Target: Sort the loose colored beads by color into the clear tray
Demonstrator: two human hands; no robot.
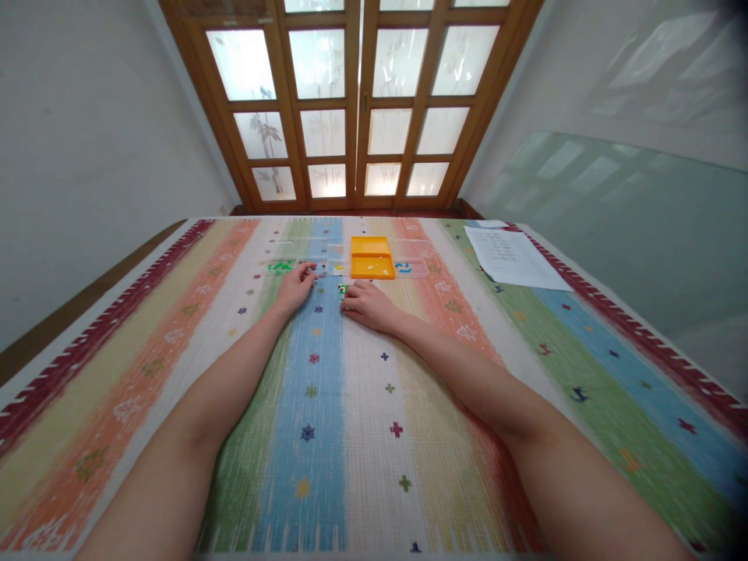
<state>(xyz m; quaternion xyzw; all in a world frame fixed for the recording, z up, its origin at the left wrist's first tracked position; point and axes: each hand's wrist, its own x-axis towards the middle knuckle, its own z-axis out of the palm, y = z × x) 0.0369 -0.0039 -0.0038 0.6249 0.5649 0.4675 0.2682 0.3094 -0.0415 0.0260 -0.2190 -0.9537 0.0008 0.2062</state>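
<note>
My left hand [297, 288] reaches to the near edge of a clear plastic box [320, 251], beside small dark pieces in it. Its thumb and fingers look slightly apart, and I make out nothing between them. My right hand [369, 305] rests low on the cloth with curled fingers. At its fingertips is a small green piece [342, 289] with dark and light bits, partly hidden by the fingers; it seems held there. Small bright green pieces [280, 266] lie in a clear box just left of my left hand.
An open orange case [372, 266] with a few small white pieces stands beyond my right hand. Small blue pieces [403, 268] lie in a clear box to its right. A printed paper sheet [514, 257] lies at the far right of the striped tablecloth [315, 467]. Wooden glazed doors [356, 101] stand behind the table.
</note>
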